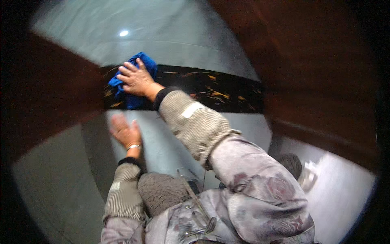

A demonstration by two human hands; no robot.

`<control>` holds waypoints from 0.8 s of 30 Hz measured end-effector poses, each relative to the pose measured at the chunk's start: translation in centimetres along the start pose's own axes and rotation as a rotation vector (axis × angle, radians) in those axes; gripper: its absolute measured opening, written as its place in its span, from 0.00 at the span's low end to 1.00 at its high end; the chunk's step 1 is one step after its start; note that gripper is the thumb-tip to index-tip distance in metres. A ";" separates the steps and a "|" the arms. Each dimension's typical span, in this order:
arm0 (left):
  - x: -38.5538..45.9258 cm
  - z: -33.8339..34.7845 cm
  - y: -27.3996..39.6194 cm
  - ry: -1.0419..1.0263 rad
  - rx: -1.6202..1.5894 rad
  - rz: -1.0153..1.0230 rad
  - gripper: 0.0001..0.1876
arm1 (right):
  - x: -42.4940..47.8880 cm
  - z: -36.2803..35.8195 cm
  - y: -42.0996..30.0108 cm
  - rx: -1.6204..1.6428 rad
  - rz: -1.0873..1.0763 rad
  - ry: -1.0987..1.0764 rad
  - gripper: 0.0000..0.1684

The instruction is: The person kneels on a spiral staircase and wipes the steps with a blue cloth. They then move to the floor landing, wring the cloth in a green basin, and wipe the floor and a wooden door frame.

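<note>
My right hand lies spread over a crumpled blue cloth, pressing it on a dark floor band with orange and yellow flecks, near the band's left end. Part of the cloth shows above the fingers and part below the hand. Lower down, my left hand, slightly blurred, is over the pale floor just below the band. It holds nothing, and a bracelet circles its wrist. Whether its palm touches the floor, I cannot tell.
Dark reddish-brown panels, one at the left and one at the right, flank the band. Pale, shiny floor stretches beyond it, with a bright light reflection. A blurred white object is at the lower right, beside my sleeve.
</note>
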State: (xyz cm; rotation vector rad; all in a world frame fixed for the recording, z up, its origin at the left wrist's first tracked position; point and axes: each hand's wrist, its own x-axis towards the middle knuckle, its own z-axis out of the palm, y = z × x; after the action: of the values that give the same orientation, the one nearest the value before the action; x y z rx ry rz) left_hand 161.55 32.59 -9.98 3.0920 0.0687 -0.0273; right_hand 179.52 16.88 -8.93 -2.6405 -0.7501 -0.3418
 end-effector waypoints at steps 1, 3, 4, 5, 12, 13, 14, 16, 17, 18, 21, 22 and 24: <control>-0.8 0.5 -0.8 0.060 0.004 -0.027 0.36 | -0.9 -1.8 -0.2 -0.093 0.057 0.023 0.26; -0.7 0.6 0.3 0.110 0.001 0.007 0.35 | -3.9 -5.3 6.1 -0.094 0.372 -0.104 0.26; -0.5 0.4 1.0 0.101 0.000 0.045 0.35 | -7.2 -6.1 10.5 -0.181 0.482 -0.038 0.26; -0.2 0.4 2.0 0.095 0.002 0.072 0.35 | -10.6 -6.9 14.5 -0.260 0.592 0.024 0.26; -0.4 1.0 0.4 0.132 0.096 0.051 0.33 | -29.1 -16.1 16.1 -0.546 1.041 0.149 0.23; -0.2 1.4 -0.1 0.149 0.098 0.055 0.33 | -31.2 -17.5 16.3 -0.573 1.149 0.093 0.21; -0.1 1.4 -0.1 0.158 0.099 0.060 0.32 | -33.2 -19.3 16.9 -0.450 1.226 0.022 0.20; -0.2 1.6 0.0 0.173 0.110 0.054 0.32 | -35.3 -22.8 17.3 -0.377 1.401 0.413 0.21; -0.5 1.6 -0.9 0.174 0.145 0.040 0.32 | -34.3 -24.6 17.1 -0.292 1.529 0.493 0.24; -0.3 1.8 -0.7 0.169 0.149 0.056 0.32 | -36.1 -25.9 17.5 -0.485 1.447 0.461 0.24; 0.0 1.6 0.2 0.130 0.148 0.053 0.32 | -38.6 -26.3 18.5 -0.717 1.409 0.090 0.24; 0.0 1.6 0.2 0.153 0.133 0.063 0.32 | -38.7 -26.1 18.9 -0.730 1.423 -0.080 0.23; -0.2 1.4 0.0 0.202 0.117 0.096 0.31 | -38.7 -26.1 20.2 -0.744 1.383 -0.268 0.22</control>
State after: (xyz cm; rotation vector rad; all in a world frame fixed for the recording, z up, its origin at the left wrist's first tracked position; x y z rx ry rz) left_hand 161.33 32.51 -11.42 3.1991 -0.0770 0.2953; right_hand 155.15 -27.46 -3.81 -3.1020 1.4297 0.1897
